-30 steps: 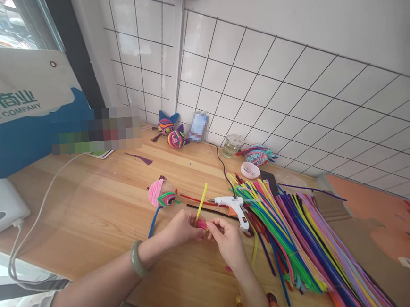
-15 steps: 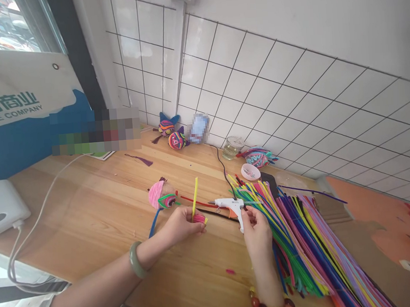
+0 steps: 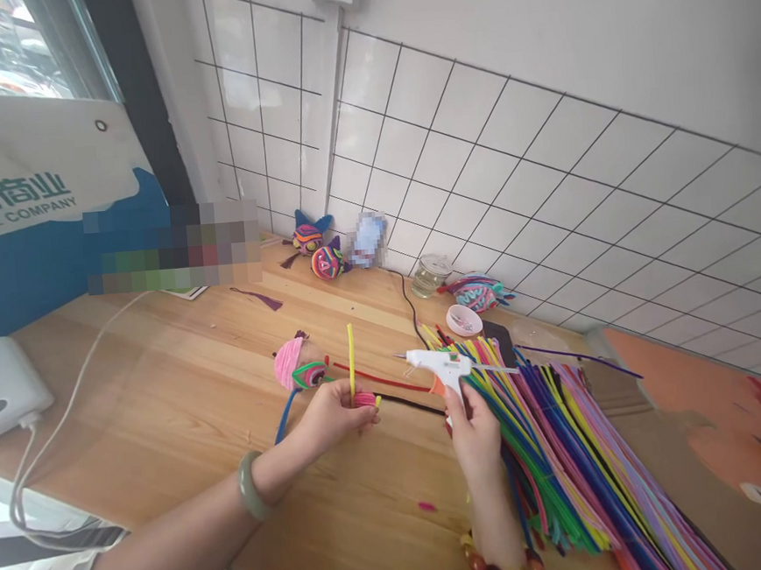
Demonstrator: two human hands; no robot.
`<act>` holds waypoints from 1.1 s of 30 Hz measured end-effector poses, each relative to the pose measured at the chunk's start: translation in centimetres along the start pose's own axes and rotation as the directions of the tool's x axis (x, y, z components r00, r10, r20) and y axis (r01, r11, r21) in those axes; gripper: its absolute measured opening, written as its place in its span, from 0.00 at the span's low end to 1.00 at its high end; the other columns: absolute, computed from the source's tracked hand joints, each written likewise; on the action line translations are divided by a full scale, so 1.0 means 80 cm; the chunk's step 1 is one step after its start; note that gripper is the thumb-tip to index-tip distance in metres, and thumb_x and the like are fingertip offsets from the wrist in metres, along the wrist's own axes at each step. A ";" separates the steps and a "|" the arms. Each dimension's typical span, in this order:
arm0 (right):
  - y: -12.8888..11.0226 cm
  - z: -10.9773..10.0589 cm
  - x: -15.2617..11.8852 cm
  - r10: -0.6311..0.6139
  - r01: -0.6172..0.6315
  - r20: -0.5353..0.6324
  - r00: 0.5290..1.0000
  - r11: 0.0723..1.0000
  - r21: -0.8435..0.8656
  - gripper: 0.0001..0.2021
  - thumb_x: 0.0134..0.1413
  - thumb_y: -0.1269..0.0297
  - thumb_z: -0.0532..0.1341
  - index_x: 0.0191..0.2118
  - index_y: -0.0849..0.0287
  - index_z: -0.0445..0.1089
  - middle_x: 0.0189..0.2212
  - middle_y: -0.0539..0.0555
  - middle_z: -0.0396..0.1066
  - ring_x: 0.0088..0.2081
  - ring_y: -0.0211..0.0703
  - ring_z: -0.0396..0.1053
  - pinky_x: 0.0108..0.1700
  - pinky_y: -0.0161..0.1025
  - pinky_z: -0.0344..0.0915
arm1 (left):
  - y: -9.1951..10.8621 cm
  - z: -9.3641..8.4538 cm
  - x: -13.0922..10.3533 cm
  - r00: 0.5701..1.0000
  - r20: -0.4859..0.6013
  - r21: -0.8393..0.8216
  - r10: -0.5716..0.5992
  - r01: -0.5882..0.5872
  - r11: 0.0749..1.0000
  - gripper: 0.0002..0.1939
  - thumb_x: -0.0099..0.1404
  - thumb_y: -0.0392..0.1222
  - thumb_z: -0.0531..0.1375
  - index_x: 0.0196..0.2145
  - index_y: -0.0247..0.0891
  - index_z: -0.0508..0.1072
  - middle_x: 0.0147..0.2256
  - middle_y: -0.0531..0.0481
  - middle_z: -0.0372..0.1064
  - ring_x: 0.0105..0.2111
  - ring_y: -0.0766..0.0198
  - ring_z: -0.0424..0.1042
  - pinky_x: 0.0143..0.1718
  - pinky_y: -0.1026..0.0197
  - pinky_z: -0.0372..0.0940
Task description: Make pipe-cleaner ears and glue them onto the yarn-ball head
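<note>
Change: right hand (image 3: 474,427) has left the coil and lifted the glue gun (image 3: 440,365) off the tabletop (image 3: 185,397), fingers closed round its handle.
Left hand (image 3: 334,412): still pinches the pink coil (image 3: 364,399) (yellow stem upright).
Meaning: gluing likely comes next.

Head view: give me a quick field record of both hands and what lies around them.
left hand: pinches a small pink coil with a yellow pipe cleaner standing up from it
right hand: grips the white glue gun, nozzle pointing left
beside right hand: pile of coloured pipe cleaners
behind left hand: pink wrapped figure
surface: wooden table
</note>
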State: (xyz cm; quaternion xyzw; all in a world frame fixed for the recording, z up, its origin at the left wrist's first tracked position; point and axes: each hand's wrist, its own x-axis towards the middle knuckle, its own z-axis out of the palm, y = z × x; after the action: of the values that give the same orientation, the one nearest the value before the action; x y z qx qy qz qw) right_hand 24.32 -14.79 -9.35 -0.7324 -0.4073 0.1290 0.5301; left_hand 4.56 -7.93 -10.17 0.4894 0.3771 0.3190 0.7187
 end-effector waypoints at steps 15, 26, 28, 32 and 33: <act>-0.035 0.015 -0.049 -0.349 0.348 0.038 0.936 0.937 0.033 0.15 0.53 0.62 0.57 0.46 0.62 0.61 0.41 0.62 0.69 0.42 0.50 0.68 0.39 0.45 0.67 | 0.025 -0.004 -0.009 0.919 -0.206 0.102 0.337 -0.322 0.941 0.08 0.54 0.41 0.61 0.31 0.34 0.69 0.27 0.50 0.72 0.28 0.64 0.72 0.29 0.65 0.67; -0.036 0.014 -0.064 -0.720 0.727 0.138 0.680 0.687 0.005 0.18 0.53 0.71 0.56 0.50 0.64 0.58 0.37 0.61 0.70 0.39 0.49 0.70 0.37 0.43 0.70 | 0.016 -0.015 -0.006 0.750 -0.245 0.486 0.615 -0.454 0.747 0.04 0.58 0.39 0.58 0.30 0.37 0.72 0.29 0.50 0.73 0.30 0.63 0.72 0.32 0.63 0.68; -0.038 0.014 -0.064 -0.744 0.751 0.148 0.651 0.660 0.018 0.19 0.53 0.71 0.56 0.52 0.65 0.56 0.37 0.61 0.70 0.40 0.49 0.70 0.37 0.42 0.70 | 0.017 -0.017 -0.007 0.704 -0.231 0.603 0.672 -0.438 0.667 0.04 0.58 0.38 0.58 0.30 0.38 0.73 0.29 0.50 0.73 0.30 0.63 0.72 0.31 0.64 0.68; -0.033 0.015 -0.064 -0.785 0.796 0.141 0.603 0.604 -0.042 0.18 0.53 0.70 0.56 0.51 0.68 0.57 0.37 0.63 0.69 0.39 0.49 0.70 0.36 0.42 0.70 | 0.024 -0.017 -0.011 0.596 -0.200 0.745 0.777 -0.422 0.516 0.04 0.57 0.37 0.58 0.31 0.38 0.73 0.28 0.50 0.74 0.30 0.63 0.73 0.32 0.64 0.68; -0.032 0.015 -0.065 -0.793 0.804 0.138 0.594 0.592 -0.061 0.18 0.54 0.70 0.56 0.51 0.68 0.58 0.37 0.63 0.68 0.39 0.49 0.70 0.36 0.42 0.70 | 0.026 -0.016 -0.013 0.567 -0.182 0.763 0.803 -0.434 0.479 0.03 0.57 0.36 0.58 0.31 0.38 0.72 0.28 0.50 0.74 0.29 0.64 0.73 0.32 0.64 0.67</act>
State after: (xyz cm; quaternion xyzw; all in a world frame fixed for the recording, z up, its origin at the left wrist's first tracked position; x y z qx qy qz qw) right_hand 19.10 -17.48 -8.85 -0.4948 -0.7240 -0.1113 0.4675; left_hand 2.72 -7.49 -8.25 0.7019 0.4258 0.5360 0.1968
